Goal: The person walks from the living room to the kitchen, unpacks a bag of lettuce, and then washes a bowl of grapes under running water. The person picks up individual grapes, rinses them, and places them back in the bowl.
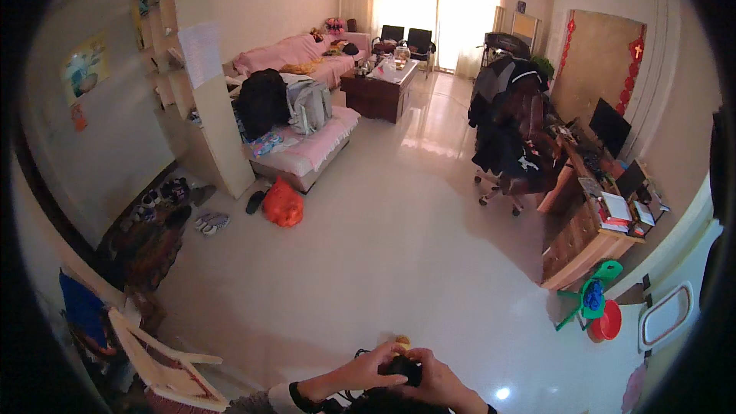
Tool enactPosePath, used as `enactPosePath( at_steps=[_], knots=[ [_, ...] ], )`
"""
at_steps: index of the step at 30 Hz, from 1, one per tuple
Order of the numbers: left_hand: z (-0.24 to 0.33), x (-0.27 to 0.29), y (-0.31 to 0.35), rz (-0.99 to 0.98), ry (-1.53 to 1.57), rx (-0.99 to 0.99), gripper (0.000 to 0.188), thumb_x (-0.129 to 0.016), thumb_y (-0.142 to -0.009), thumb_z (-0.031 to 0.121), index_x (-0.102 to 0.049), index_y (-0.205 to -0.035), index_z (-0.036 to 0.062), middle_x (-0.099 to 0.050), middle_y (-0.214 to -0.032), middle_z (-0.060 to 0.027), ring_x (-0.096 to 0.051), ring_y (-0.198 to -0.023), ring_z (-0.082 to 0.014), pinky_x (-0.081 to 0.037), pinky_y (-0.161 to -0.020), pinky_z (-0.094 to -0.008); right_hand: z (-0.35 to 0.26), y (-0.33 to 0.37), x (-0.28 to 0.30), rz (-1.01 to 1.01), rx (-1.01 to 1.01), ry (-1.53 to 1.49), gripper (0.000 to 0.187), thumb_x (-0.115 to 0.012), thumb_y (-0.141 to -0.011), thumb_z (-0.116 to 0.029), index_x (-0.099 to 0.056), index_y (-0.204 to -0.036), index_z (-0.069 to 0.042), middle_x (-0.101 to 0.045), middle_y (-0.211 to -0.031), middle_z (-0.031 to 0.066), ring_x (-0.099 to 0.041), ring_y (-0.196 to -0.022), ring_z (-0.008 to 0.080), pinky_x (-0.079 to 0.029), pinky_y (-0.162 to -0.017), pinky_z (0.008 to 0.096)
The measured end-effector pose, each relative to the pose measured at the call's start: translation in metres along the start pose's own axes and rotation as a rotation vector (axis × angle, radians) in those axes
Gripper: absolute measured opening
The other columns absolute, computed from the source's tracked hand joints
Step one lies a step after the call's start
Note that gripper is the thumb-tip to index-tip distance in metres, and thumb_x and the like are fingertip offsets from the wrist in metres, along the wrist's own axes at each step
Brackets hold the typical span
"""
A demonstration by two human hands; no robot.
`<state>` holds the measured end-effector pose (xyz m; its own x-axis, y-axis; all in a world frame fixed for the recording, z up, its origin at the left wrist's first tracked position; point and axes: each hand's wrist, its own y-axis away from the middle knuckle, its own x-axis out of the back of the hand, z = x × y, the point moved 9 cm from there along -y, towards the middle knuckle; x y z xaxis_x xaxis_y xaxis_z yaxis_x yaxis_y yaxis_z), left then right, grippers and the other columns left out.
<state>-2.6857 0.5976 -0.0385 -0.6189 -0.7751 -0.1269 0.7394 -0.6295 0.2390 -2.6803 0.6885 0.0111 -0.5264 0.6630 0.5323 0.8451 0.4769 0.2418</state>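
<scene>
Low in the head view, close to my body, my left hand and my right hand come together. Between them is a small black object, too dark and covered to name, with the fingers of both hands closed round it. A small orange-yellow thing shows just past my fingertips; its kind is unclear. Thin black cable loops beside my left wrist, which has a black band on it. Dark cloth lies below the hands.
A wooden chair stands close on my left. At right are a green child's chair, a red basin and a wooden desk. An orange-red bag sits on the floor by the pink-covered sofa. An office chair carries clothes.
</scene>
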Motion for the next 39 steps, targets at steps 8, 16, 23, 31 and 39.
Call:
enactPosePath(
  at_steps=[8,16,23,31,39],
  knots=[
    [0.076,0.177,-0.139,0.270,0.160,-0.004,0.050,-0.066,-0.083,0.010,-0.037,-0.123,0.0073,-0.052,-0.113,-0.0130,-0.054,-0.103,-0.0192,-0.046,-0.088,-0.0302,0.007,-0.205,0.126,-0.096,0.087,-0.031,0.076,-0.074,-0.074,-0.034,-0.036,-0.130,0.000,-0.054,-0.116,0.0233,-0.058,-0.104,0.0336,-0.046,-0.090,0.0363],
    [0.102,0.335,-0.189,0.572,0.403,-0.001,0.051,-0.068,-0.082,0.008,-0.037,-0.123,0.0091,-0.055,-0.112,-0.0129,-0.054,-0.104,-0.0195,-0.046,-0.090,-0.0311,-0.038,-0.405,0.170,-0.481,0.250,0.111,0.072,-0.067,-0.077,-0.042,-0.038,-0.131,-0.005,-0.056,-0.113,0.0214,-0.058,-0.103,0.0323,-0.047,-0.087,0.0379],
    [0.123,0.501,-0.308,0.512,0.477,-0.060,0.050,-0.066,-0.084,0.010,-0.037,-0.125,0.0094,-0.055,-0.113,-0.0127,-0.055,-0.102,-0.0193,-0.046,-0.088,-0.0320,-0.027,-0.599,0.224,-0.364,0.144,0.028,0.068,-0.068,-0.077,-0.040,-0.041,-0.130,-0.006,-0.055,-0.115,0.0204,-0.057,-0.103,0.0340,-0.046,-0.090,0.0368],
    [0.237,0.632,-0.505,0.109,0.271,-0.027,0.054,-0.065,-0.086,0.017,-0.035,-0.129,0.0085,-0.050,-0.118,-0.0133,-0.049,-0.111,-0.0201,-0.045,-0.092,-0.0307,-0.002,-0.759,0.379,0.063,0.144,0.063,0.067,-0.078,-0.070,-0.032,-0.047,-0.124,-0.007,-0.055,-0.112,0.0183,-0.059,-0.100,0.0316,-0.048,-0.086,0.0352],
    [0.281,0.754,-0.714,0.001,0.068,-0.050,0.062,-0.066,-0.085,0.031,-0.035,-0.132,0.0074,-0.047,-0.122,-0.0141,-0.050,-0.111,-0.0218,-0.040,-0.097,-0.0329,0.042,-0.936,0.519,0.142,0.181,-0.006,0.065,-0.077,-0.070,-0.033,-0.050,-0.123,-0.007,-0.058,-0.108,0.0164,-0.061,-0.096,0.0281,-0.050,-0.083,0.0330]
  ],
)
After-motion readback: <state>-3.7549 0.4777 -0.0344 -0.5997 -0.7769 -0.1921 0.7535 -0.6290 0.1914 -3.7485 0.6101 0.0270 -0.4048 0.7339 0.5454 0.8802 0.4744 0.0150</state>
